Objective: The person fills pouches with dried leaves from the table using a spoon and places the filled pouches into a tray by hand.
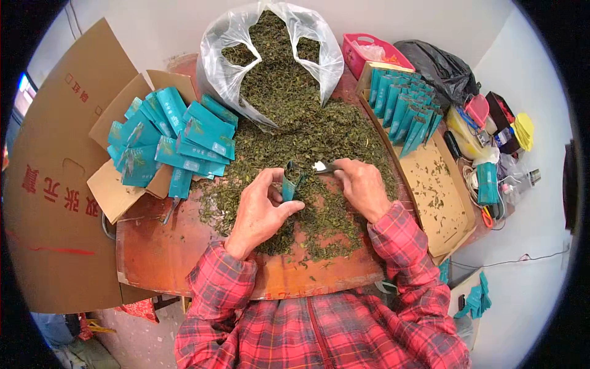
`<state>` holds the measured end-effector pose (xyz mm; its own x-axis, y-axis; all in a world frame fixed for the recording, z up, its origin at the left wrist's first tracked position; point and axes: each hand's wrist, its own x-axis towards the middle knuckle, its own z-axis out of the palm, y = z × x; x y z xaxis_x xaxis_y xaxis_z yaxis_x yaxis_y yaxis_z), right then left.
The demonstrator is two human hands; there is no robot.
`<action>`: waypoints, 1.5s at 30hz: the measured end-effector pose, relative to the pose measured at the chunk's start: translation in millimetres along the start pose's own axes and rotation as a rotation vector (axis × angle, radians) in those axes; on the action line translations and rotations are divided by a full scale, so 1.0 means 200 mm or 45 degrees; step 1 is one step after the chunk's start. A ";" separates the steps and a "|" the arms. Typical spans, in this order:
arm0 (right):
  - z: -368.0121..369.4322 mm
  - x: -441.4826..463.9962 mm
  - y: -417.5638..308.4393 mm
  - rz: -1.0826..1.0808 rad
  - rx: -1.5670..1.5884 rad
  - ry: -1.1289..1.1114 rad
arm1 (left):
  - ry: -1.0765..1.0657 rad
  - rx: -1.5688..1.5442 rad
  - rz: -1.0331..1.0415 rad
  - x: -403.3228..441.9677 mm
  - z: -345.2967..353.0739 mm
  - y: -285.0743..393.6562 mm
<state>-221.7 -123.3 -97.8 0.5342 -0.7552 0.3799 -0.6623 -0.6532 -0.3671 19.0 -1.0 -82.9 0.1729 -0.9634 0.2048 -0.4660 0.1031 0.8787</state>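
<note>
My left hand (261, 206) is closed around a small teal packet (289, 188), held upright with its mouth open and dark leaf showing inside. In my right hand (364, 187) is a metal spoon (326, 167), pinched by the handle, its bright end just right of the packet's mouth and apart from it. Both hands are above a spread of loose dried tea leaves (347, 132) on the reddish wooden table (153, 246). The leaves spill from a large clear plastic bag (215, 67) lying open at the back.
To the left, a cardboard box (117, 200) overflows with teal packets (138, 135), beside a tall cardboard sheet (55, 203). On the right, a shallow carton (439, 203) holds upright packets (402, 111) and scattered leaves. Behind it are a pink basket (350, 58) and black bag (436, 67).
</note>
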 end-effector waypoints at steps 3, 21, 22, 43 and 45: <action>-0.07 -0.05 -0.04 0.089 -0.050 -0.063 | 0.001 0.000 -0.014 0.01 0.00 -0.01; -0.11 -0.12 -0.41 -0.160 0.671 0.085 | -0.111 0.078 0.177 -0.02 0.06 0.03; -0.11 -0.13 -0.42 -0.129 0.693 0.069 | -0.120 0.067 0.196 -0.02 0.06 0.03; -0.46 -0.14 -0.32 -0.058 0.538 0.332 | -0.303 -0.229 0.187 -0.05 0.05 0.07; -0.61 -0.14 -0.25 0.168 0.466 0.392 | -0.330 -0.187 0.120 -0.05 0.03 0.09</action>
<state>-267.3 -62.2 13.2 0.2417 -0.8174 0.5228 -0.4563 -0.5713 -0.6822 2.8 9.2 -72.0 -0.1012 -0.9769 0.1882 -0.3362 0.2116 0.9177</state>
